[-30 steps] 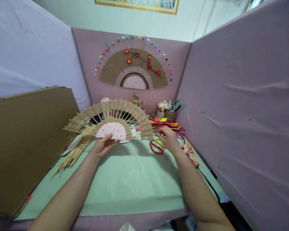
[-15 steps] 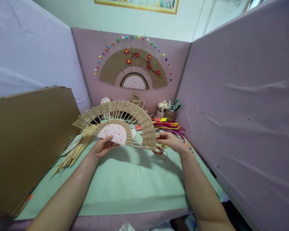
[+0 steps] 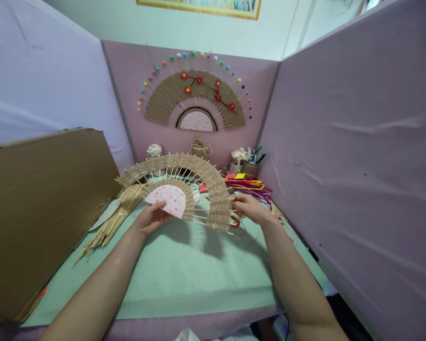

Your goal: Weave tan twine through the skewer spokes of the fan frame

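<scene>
A half-round woven fan (image 3: 218, 201) of tan twine on thin wooden sticks hangs tilted above the table, its right end lower than its left. A pink, red-dotted half-circle (image 3: 168, 200) covers its centre. My left hand (image 3: 152, 218) grips that centre at the bottom edge, thumb on the front and fingers underneath. At the outer right rim, my right hand (image 3: 246, 207) is closed, its fingertips pinched at a stick end of the fan. The exact spot under those fingertips is partly hidden.
A finished fan with red flowers and coloured pompoms (image 3: 195, 94) hangs on the back panel. Bundled sticks (image 3: 110, 227) and cardboard (image 3: 46, 218) lie left. Twine (image 3: 199, 148), a pen pot (image 3: 251, 168) and coloured pipe cleaners (image 3: 252, 184) stand or lie behind. Panels wall both sides.
The fan has tilted, its right end dropping and its left end shifting slightly right. Both hands keep nearly the same places and stay on it.
</scene>
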### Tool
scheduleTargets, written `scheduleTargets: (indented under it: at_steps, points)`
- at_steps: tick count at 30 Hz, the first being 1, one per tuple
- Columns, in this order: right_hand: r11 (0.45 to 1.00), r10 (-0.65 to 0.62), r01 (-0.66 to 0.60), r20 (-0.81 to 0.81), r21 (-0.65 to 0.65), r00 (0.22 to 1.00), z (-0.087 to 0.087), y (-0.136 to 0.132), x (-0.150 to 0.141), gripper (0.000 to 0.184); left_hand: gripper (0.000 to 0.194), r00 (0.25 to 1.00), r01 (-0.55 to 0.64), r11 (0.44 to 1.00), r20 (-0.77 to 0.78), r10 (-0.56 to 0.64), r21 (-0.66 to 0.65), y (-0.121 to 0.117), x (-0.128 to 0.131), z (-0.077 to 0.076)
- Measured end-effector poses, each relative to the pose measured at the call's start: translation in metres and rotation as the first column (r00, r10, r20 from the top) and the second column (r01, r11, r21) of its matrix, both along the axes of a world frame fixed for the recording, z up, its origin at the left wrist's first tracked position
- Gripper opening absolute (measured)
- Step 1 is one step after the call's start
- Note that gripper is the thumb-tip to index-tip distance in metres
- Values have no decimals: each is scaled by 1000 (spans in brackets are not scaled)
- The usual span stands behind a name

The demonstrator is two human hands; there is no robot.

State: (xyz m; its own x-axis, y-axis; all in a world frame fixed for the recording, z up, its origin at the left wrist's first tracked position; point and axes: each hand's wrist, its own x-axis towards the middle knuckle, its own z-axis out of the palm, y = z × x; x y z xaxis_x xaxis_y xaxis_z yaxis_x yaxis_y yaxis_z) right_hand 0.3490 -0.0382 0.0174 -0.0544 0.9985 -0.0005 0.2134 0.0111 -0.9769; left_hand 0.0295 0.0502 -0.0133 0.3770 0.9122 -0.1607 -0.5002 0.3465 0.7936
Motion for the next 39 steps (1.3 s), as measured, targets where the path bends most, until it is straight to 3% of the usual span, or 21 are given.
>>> scheduleTargets:
  at_steps: [11,23,27,31,36,39]
  points:
    - [996,-86,86,-22,-15,996,0,3,2,18,29,999,21,999,-30,-20,25,1,0,0]
    - [965,-188,174,51,196,981,8,-1,-1,12,25,998,4,1000,-57,-2,30,-1,1,4]
    - [912,-250,142,247,385,936,5,0,-3,17,29,997,28,999,-70,-26,31,0,0,3]
    - [839,-286,13,421,544,861,1,2,-4,17,31,993,26,999,-113,-22,35,2,0,0]
    - [803,-298,-15,423,596,855,2,2,-2,16,34,992,8,999,-125,-4,31,2,0,0]
    - [830,-295,39,379,557,877,2,3,0,16,29,992,15,999,-128,-10,33,0,0,1]
